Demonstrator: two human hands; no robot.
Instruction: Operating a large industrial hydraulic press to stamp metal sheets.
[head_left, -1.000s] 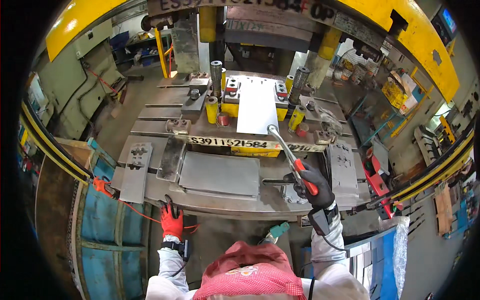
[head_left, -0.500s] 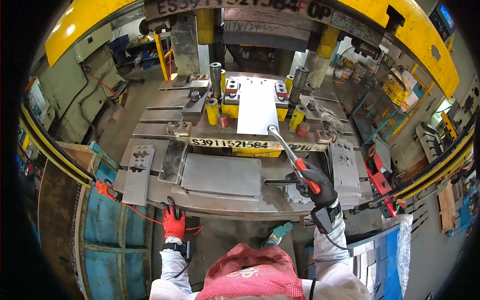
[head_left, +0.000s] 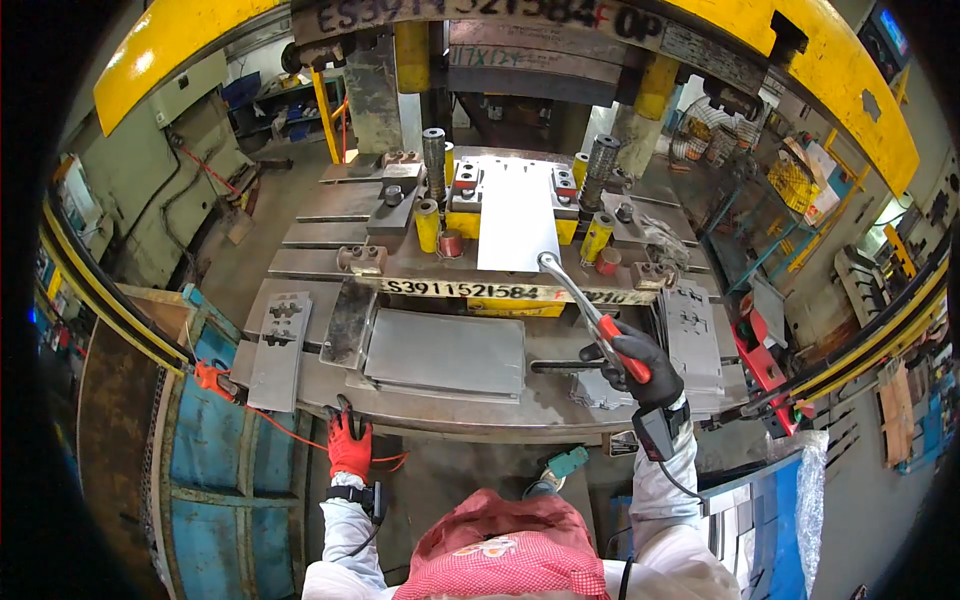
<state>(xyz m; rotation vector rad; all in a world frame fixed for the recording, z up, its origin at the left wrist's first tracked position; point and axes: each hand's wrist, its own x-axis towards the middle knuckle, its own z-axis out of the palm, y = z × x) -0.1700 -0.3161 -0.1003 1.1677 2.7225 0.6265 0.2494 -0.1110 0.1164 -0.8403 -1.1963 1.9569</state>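
My right hand [head_left: 648, 368], in a dark glove, is closed around the red handles of long metal pliers [head_left: 583, 302]. The round head of the pliers meets the near right corner of a bright, flat metal sheet [head_left: 517, 220]. That sheet lies across the lower die [head_left: 463, 222] and sticks out over its front. At the front edge of the press table, my left hand [head_left: 348, 445] wears a red glove with dark fingertips. Its fingers are spread, pointing forward on the edge, and it holds nothing.
A stack of grey sheets [head_left: 445, 352] lies on the table before the die. Cut plates [head_left: 280, 350] lie on the left, and more plates [head_left: 692, 340] on the right. Guide posts [head_left: 602, 165] flank the die. The yellow upper press part [head_left: 180, 50] hangs above. An orange cord [head_left: 290, 428] runs near my left hand.
My right hand has shifted slightly to the right with the pliers, whose head is still at the sheet's corner. The left hand stays at the table edge.
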